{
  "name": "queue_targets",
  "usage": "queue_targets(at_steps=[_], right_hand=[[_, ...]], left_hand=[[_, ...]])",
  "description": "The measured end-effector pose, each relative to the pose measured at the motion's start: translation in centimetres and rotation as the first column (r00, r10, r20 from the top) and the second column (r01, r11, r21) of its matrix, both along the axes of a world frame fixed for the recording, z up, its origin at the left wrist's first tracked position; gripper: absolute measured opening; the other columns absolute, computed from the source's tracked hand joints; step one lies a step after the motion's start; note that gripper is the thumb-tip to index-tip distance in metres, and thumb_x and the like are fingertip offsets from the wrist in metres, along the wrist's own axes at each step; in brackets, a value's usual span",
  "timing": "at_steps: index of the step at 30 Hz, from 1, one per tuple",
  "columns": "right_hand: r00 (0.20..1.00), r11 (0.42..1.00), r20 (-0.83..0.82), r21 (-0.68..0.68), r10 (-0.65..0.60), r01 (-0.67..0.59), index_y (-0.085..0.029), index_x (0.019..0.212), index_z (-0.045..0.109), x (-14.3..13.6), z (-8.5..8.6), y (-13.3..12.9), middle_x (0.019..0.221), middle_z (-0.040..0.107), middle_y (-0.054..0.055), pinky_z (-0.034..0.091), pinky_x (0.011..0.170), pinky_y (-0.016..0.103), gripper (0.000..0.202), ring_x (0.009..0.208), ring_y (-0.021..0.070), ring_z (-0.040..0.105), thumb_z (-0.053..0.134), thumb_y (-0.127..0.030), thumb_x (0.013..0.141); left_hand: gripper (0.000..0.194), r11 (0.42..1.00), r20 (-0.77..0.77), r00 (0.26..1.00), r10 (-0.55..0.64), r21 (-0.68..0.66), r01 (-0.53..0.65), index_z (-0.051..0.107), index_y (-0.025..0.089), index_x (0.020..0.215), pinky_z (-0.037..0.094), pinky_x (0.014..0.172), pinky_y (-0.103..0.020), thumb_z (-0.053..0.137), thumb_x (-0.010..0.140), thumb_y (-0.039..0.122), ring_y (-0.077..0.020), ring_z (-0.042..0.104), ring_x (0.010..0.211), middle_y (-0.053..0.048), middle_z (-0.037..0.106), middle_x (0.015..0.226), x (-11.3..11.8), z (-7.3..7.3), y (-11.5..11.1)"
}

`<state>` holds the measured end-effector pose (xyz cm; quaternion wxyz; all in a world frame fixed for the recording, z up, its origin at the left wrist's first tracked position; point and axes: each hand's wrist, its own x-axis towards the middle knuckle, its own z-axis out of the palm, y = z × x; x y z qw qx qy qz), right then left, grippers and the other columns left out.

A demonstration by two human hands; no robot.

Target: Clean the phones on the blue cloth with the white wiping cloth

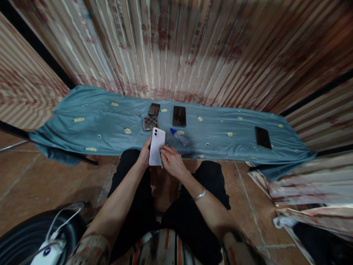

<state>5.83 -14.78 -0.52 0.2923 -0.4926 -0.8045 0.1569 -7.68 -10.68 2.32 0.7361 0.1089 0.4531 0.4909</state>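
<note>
pale phone (156, 143) held in the left hand (144, 152) at the near edge of a covered surface.

the left hand closes around one long side of the phone, its back and camera lenses facing up; the fingers of the right hand (173, 161) bend against the opposite side, and whether they pinch anything cannot be told. just beyond lie a checkered case (151, 124), a small dark device (154, 109), a clear bottle (181, 137) with a blue cap, and a dark tablet (179, 116); another dark device (263, 137) rests well apart at right. the blue-green cloth (213, 143), wrinkled and patterned in yellow, hangs over the surface's ends. pleated, red-figured curtains (176, 44) and black poles (41, 48) enclose it. below spreads a brown tiled floor (242, 228); at lower left, a white power strip (48, 254) sits by a black ribbed object (16, 235).
</note>
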Motion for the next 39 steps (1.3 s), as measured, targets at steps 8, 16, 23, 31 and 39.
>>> queue_targets(at_steps=[8, 16, 23, 31, 39], right_hand=[[1.0, 1.0, -0.025, 0.001, 0.001, -0.001, -0.018, 0.117, 0.073, -0.04, -0.09, -0.05, 0.123, 0.071, 0.013, 0.052, 0.106, 0.04, 0.032, 0.113, 0.0239, 0.066, 0.047, -0.017, 0.098], [1.0, 1.0, -0.018, -0.001, -0.013, 0.013, -0.015, 0.126, 0.067, -0.2, -0.1, 0.03, 0.132, 0.066, 0.015, 0.048, 0.112, 0.044, 0.034, 0.122, 0.0266, 0.062, 0.049, -0.017, 0.097], [1.0, 1.0, -0.005, 0.004, -0.022, 0.022, -0.016, 0.118, 0.071, -0.21, -0.08, 0.05, 0.126, 0.069, 0.014, 0.05, 0.109, 0.043, 0.03, 0.117, 0.0256, 0.065, 0.05, -0.017, 0.096], [1.0, 0.999, 0.021, -0.035, -0.004, 0.005, -0.015, 0.114, 0.072, -0.04, 0.25, 0.03, 0.122, 0.07, 0.014, 0.051, 0.107, 0.038, 0.028, 0.114, 0.0238, 0.066, 0.048, -0.017, 0.098], [1.0, 1.0, -0.018, 0.021, -0.003, 0.003, -0.014, 0.121, 0.068, -0.24, -0.25, -0.08, 0.129, 0.067, 0.016, 0.05, 0.11, 0.044, 0.032, 0.119, 0.0265, 0.063, 0.047, -0.015, 0.097]], left_hand=[[0.056, 1.0, -0.009, 1.0, -0.02, 0.001, 0.02, 0.069, 0.005, 0.126, 0.061, 0.076, -0.033, 0.031, 0.102, 0.04, -0.0264, 0.077, 0.081, -0.012, 0.079, 0.081, 0.16, 0.38, -0.1], [0.05, 0.999, -0.044, 0.998, 0.041, 0.018, -0.04, 0.07, 0.006, 0.123, 0.061, 0.074, -0.03, 0.036, 0.102, 0.035, -0.0226, 0.076, 0.073, -0.009, 0.079, 0.076, 0.1, -0.13, 0.07], [0.05, 1.0, -0.038, 0.999, 0.011, 0.002, -0.011, 0.069, 0.005, 0.123, 0.061, 0.075, -0.029, 0.034, 0.103, 0.035, -0.0218, 0.076, 0.074, -0.009, 0.079, 0.078, 0.13, -0.05, -0.05], [0.053, 1.0, -0.046, 0.999, -0.006, 0.004, 0.006, 0.069, 0.003, 0.124, 0.06, 0.076, -0.03, 0.032, 0.103, 0.035, -0.0235, 0.076, 0.075, -0.009, 0.077, 0.072, 0.26, 0.4, -0.23], [0.05, 1.0, -0.052, 0.998, 0.027, 0.008, -0.027, 0.07, 0.004, 0.121, 0.06, 0.076, -0.03, 0.038, 0.101, 0.037, -0.0231, 0.076, 0.076, -0.009, 0.078, 0.077, 0.07, -0.45, 0.16]])
